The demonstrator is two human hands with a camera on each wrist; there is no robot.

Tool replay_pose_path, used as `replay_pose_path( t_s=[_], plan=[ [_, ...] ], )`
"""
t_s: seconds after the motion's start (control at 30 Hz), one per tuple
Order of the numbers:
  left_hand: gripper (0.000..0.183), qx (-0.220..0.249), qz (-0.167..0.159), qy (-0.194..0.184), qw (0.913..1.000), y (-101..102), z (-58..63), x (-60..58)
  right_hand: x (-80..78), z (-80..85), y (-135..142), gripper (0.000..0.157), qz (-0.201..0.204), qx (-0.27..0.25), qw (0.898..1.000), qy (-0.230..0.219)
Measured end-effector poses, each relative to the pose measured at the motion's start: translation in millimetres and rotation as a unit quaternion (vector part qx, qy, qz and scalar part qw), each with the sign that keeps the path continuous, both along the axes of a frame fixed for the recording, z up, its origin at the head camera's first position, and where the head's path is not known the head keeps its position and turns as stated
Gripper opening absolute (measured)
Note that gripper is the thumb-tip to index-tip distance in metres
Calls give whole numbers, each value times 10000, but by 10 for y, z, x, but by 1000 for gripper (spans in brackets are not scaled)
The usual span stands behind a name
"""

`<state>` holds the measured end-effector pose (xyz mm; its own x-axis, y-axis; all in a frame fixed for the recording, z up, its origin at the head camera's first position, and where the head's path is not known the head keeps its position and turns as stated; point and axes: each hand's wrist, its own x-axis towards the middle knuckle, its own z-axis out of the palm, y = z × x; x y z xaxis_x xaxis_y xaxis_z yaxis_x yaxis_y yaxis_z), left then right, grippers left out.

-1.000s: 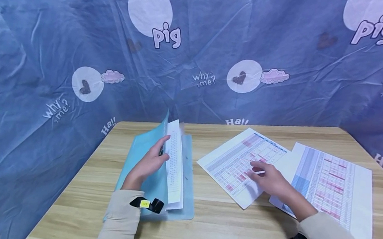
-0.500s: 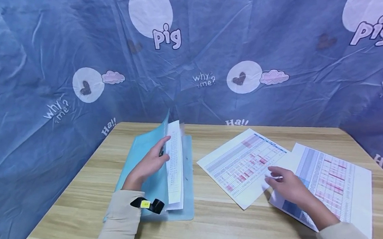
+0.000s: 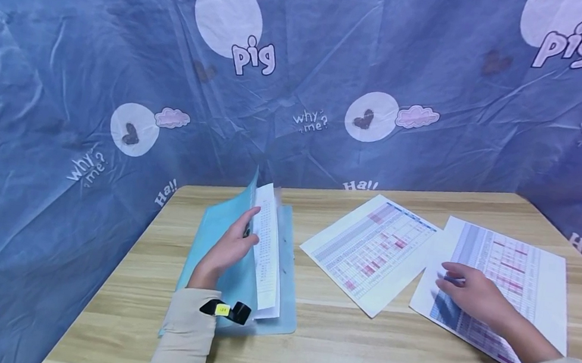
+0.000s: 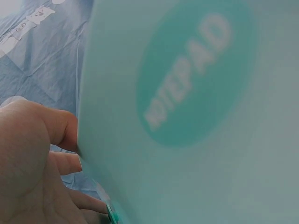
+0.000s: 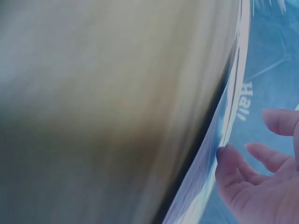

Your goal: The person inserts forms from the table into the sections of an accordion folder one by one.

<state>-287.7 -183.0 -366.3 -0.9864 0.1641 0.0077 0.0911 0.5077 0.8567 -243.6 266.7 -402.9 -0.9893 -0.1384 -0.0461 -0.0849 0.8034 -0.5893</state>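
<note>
My left hand (image 3: 226,252) grips the raised cover of a light blue folder (image 3: 288,277) at the left of the table. White printed pages (image 3: 267,257) show inside the part-opened folder. In the left wrist view the cover (image 4: 187,74) bears the word NOTEPAD in a green oval, and its edge lies at my fingers. Over the left part of the right printed sheet (image 3: 540,288) hovers my right hand (image 3: 477,295), its fingers loosely bent with nothing in them. Another printed sheet (image 3: 365,244) lies tilted beside it, their corners meeting.
A wooden table (image 3: 336,354) carries everything, its back edge close to a blue patterned cloth (image 3: 305,57). The cloth also hangs along the left and right sides. Bare wood shows between the folder and the sheets.
My right hand has moved right, from over the left sheet to over the right sheet. The left hand and the folder cover have stayed in place.
</note>
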Motion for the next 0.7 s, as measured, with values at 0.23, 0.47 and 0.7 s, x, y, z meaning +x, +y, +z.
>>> replay_pose_path(
  t_s=[0.23,0.47,0.7],
  plan=[
    [64,47,5,-42,10000,-6,-26,13,67,-56,226,59,-136,224,9995,156],
    [64,32,-4,-48,10000,-12,-47,11,126,-89,467,61,-280,367,9989,117],
    [65,55,-31,-36,10000,-10,-39,16,218,-63,730,68,-622,531,9966,-53]
  ],
)
